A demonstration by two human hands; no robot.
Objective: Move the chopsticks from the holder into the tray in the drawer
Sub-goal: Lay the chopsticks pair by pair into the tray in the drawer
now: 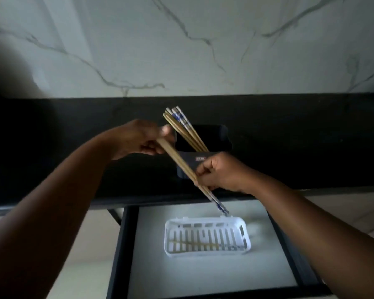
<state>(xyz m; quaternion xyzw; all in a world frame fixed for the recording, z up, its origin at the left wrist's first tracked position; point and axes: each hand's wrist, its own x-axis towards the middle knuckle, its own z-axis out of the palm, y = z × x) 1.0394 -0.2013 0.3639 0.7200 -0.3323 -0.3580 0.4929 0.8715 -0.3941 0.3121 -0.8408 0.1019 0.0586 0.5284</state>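
hands (143, 139): 2 | holder (203, 145): 1 | tray (206, 237): 1 | drawer (203, 277): 1 | chopsticks (183, 124): count unclear

You are working in dim, cool light, marble wall (181, 39) catching the brightest wash, black counter (73, 126) swallowing detail, forearms shadowed, hands softly motion-blurred, straight edges bowing toward the corners.

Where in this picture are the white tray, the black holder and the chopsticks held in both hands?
white tray (246, 230): head view, right end wall.
black holder (187, 169): head view, front wall below the label.
held chopsticks (177, 160): head view, bare wooden shaft between the hands.
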